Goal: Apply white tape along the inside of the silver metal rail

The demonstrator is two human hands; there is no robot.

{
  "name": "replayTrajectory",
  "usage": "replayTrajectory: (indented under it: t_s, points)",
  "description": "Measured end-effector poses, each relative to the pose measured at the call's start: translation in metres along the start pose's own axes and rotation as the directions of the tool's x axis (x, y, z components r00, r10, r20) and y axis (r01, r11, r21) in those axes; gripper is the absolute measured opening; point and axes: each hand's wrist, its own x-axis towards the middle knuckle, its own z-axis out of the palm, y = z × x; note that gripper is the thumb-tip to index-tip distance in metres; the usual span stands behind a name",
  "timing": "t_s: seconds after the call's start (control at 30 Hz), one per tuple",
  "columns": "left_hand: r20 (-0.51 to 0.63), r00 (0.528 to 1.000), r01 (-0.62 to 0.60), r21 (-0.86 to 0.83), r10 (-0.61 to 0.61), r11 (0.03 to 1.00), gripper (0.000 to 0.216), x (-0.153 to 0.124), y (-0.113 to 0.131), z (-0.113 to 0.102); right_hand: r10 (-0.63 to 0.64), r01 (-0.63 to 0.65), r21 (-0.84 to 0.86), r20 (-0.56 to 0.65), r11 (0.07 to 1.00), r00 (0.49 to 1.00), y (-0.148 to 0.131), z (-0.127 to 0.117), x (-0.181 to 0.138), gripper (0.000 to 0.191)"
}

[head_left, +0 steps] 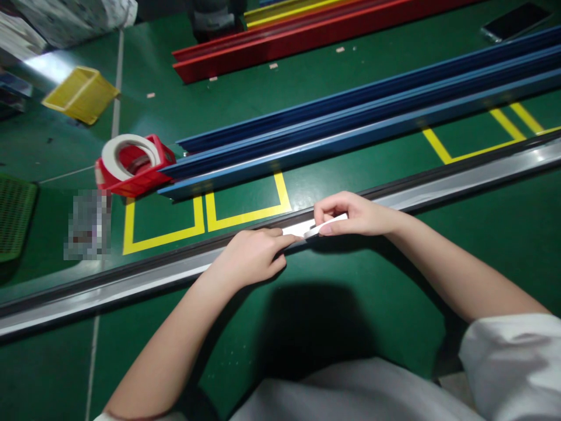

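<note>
A long silver-and-black metal profile (149, 292) crosses in front of me, slanting up to the right. My right hand (353, 213) pinches a narrow white strip (333, 224) between thumb and fingers, just over the profile's front edge. My left hand (258, 254) rests on the profile with its fingers stretched towards the strip. The left index fingertip is at the strip's near end; whether it touches the strip I cannot tell. A short white patch shows on the profile between the two hands.
Blue channels (307, 140) lie beyond the profile, with a red channel (263, 52) further back. A white tape roll (114, 169) sits in a red basket (131, 186) at the left. Also there are a yellow bin (83, 96), a green basket (15, 219) and a phone (515, 22).
</note>
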Motion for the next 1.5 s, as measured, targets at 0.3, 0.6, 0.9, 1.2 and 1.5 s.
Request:
replayTrajectory:
  t_s: [0.3, 0.6, 0.9, 1.2, 1.5]
  points:
    - [-0.001, 1.0, -0.014, -0.047, 0.014, 0.999, 0.044, 0.006, 0.001, 0.004, -0.013, 0.013, 0.007, -0.002, 1.0, 1.0, 0.002, 0.0, 0.0, 0.027]
    - [0.004, 1.0, -0.007, -0.04, 0.007, 0.999, 0.043, 0.008, 0.004, 0.001, -0.024, 0.024, -0.004, -0.001, 1.0, 1.0, 0.001, -0.001, 0.0, 0.026]
    - [-0.003, 1.0, -0.002, 0.014, 0.002, 1.0, 0.032, 0.013, 0.009, -0.001, -0.013, 0.013, 0.005, 0.002, 1.0, 1.0, 0.002, 0.0, 0.0, 0.025]
    - [-0.008, 1.0, 0.016, 0.043, -0.016, 0.999, 0.028, 0.016, 0.012, 0.004, -0.022, 0.022, 0.001, -0.008, 1.0, 1.0, 0.001, -0.001, 0.0, 0.025]
    - [-0.076, 0.997, 0.021, 0.032, -0.019, 0.999, 0.035, 0.013, 0.012, 0.013, -0.039, 0.037, 0.136, 0.017, 0.99, 0.999, 0.004, -0.002, -0.001, 0.021]
